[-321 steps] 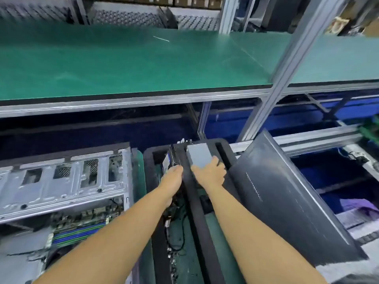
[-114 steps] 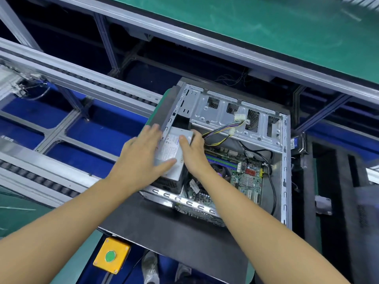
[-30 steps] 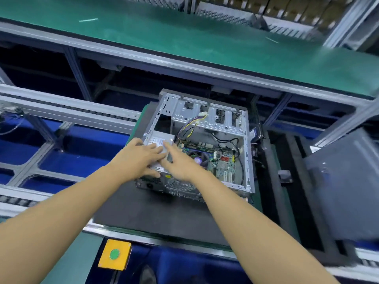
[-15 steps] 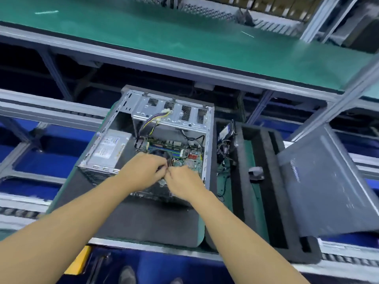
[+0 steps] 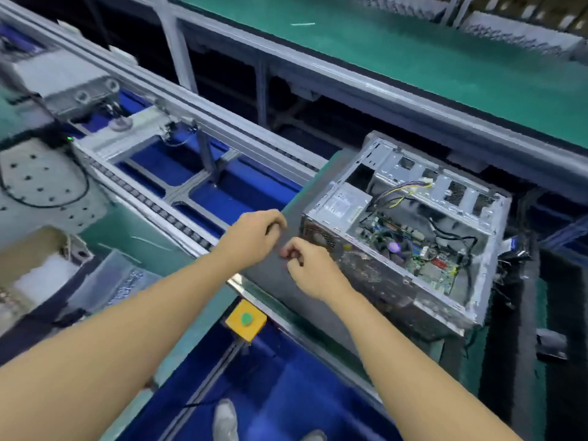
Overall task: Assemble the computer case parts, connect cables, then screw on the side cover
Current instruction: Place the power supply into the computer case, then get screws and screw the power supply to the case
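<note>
Both hands have come off the open case and swung left, and the view has swung with them. The left hand (image 5: 254, 237) and right hand (image 5: 313, 265) now hover over the dark grey foam mat (image 5: 273, 281), fingertips almost meeting. Both sets of fingers are curled in tight. Whether they are pinching something small between them, I cannot tell; the blur hides it.

The bare silver metal computer case (image 5: 410, 281) lies on its side on that mat, open face up, to the right of both hands and a little beyond them. Its long axis runs from the corner by the right hand out towards the near right. The boxy silver power supply (image 5: 345, 202) sits in the left end. The loose bundle of yellow and purple wires (image 5: 402, 190) is draped over the far wall, well apart from either hand.

The right hand is the nearer one, just beside the case's corner. Going for the cables would likely mean reaching right and away, into the opening. The side cover is not in view.
</note>
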